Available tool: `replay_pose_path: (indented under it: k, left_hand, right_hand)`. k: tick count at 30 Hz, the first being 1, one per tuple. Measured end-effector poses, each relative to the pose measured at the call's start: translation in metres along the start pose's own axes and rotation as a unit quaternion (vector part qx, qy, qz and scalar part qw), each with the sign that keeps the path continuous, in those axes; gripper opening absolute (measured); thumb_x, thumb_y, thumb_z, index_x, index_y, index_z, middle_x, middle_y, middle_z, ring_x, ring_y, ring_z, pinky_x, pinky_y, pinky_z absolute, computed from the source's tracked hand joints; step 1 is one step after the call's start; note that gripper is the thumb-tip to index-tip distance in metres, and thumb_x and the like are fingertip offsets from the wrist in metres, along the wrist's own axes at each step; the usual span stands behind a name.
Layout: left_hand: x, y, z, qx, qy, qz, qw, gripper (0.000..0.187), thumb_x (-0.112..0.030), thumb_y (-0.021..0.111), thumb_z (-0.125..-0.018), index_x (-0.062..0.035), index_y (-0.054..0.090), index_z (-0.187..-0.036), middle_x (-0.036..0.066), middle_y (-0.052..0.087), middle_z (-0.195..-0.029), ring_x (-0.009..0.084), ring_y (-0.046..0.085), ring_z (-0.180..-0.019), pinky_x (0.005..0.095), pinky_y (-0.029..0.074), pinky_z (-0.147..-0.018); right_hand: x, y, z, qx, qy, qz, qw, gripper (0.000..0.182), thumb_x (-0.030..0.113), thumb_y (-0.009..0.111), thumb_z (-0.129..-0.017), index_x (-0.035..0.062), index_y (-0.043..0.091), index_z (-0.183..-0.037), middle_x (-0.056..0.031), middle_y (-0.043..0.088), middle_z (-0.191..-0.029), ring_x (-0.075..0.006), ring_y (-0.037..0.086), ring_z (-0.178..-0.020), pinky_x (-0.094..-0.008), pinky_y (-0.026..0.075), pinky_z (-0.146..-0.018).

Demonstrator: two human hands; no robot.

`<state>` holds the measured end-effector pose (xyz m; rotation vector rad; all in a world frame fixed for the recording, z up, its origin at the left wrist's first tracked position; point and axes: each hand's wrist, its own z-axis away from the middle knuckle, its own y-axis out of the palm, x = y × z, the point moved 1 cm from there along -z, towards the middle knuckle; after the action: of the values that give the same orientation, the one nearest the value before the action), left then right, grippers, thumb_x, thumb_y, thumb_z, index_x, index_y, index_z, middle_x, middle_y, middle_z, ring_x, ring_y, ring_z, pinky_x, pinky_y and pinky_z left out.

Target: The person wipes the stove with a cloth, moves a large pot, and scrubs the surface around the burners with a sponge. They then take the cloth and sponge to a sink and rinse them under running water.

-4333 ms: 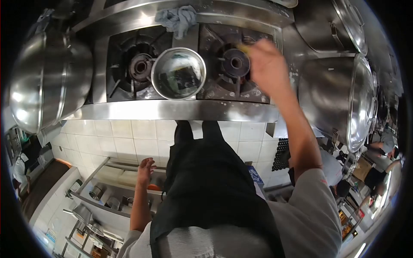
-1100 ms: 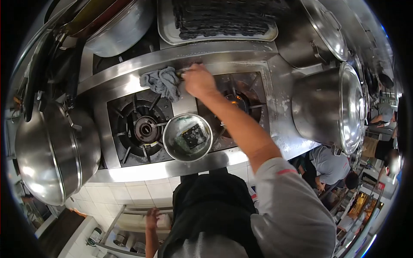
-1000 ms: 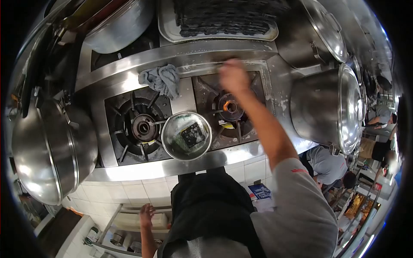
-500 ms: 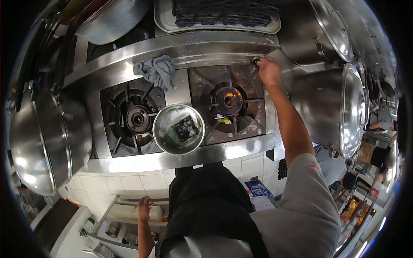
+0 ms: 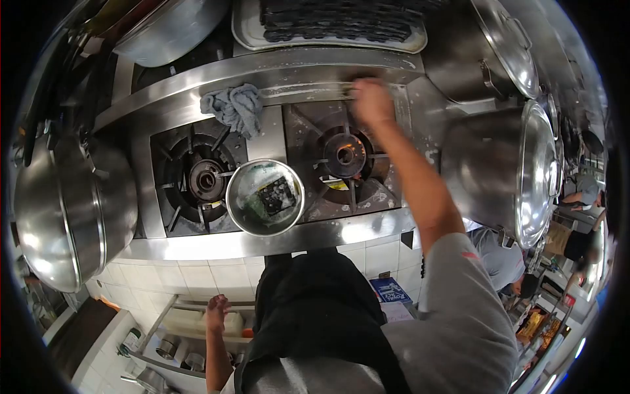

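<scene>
My right hand (image 5: 374,103) is closed and blurred over the steel ledge (image 5: 295,90) behind the right burner (image 5: 344,155). What it grips is too smeared to make out, a small dark edge at most. Wet, foamy streaks mark the ledge. My left hand (image 5: 216,312) hangs low beside my apron, fingers loosely apart, holding nothing. A steel bowl (image 5: 266,226) straddles the front of the stove between the burners. Suds and a black, soapy block (image 5: 278,196) with some green are inside it. A crumpled grey cloth (image 5: 235,106) lies behind the left burner (image 5: 207,181).
Large lidded steel pots (image 5: 485,164) stand close on the right. Big steel bowls (image 5: 65,210) flank the left. A tray (image 5: 246,41) of dark bars sits at the back. Orange glow shows in the right burner. Other people (image 5: 502,259) are at the far right.
My right hand has swept leftward along the back ledge, from its right corner to behind the right burner. My left hand stays low. The view has shifted slightly.
</scene>
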<state>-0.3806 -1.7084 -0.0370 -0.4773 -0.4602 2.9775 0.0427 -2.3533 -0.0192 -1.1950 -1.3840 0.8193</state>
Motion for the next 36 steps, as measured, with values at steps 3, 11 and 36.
replay_pose_path:
  k: [3, 11, 36]
  left_hand:
    - [0.006, 0.006, -0.002, 0.019, -0.036, -0.020, 0.999, 0.022, -0.031, 0.061, -0.097, -0.0129, 0.061, -0.109, -0.001, 0.065, -0.094, 0.0110, 0.062, -0.078, 0.0274, 0.045, -0.065]
    - [-0.006, -0.005, 0.010, -0.010, 0.021, 0.045, 0.999, 0.024, -0.032, 0.059, -0.099, -0.0119, 0.061, -0.111, -0.001, 0.064, -0.093, 0.0110, 0.063, -0.081, 0.0257, 0.045, -0.064]
    - [-0.008, -0.020, -0.006, -0.001, 0.043, 0.067, 0.997, 0.025, -0.030, 0.063, -0.098, -0.0097, 0.062, -0.113, 0.000, 0.065, -0.101, 0.0121, 0.064, -0.085, 0.0282, 0.046, -0.069]
  right_hand:
    - [0.083, 0.020, -0.014, 0.048, -0.112, 0.042, 0.992, 0.012, 0.015, 0.065, -0.079, 0.0054, 0.070, -0.084, -0.0161, 0.070, -0.094, -0.0339, 0.065, -0.099, -0.0454, 0.052, -0.090]
    - [-0.043, -0.021, 0.001, 0.031, 0.064, 0.016, 0.997, 0.010, 0.013, 0.065, -0.079, 0.0100, 0.071, -0.086, -0.0171, 0.070, -0.090, -0.0375, 0.068, -0.090, -0.0478, 0.055, -0.081]
    - [-0.025, -0.009, -0.005, 0.016, 0.068, -0.048, 0.996, 0.010, 0.013, 0.062, -0.084, 0.0092, 0.072, -0.084, -0.0162, 0.070, -0.089, -0.0370, 0.069, -0.085, -0.0468, 0.055, -0.078]
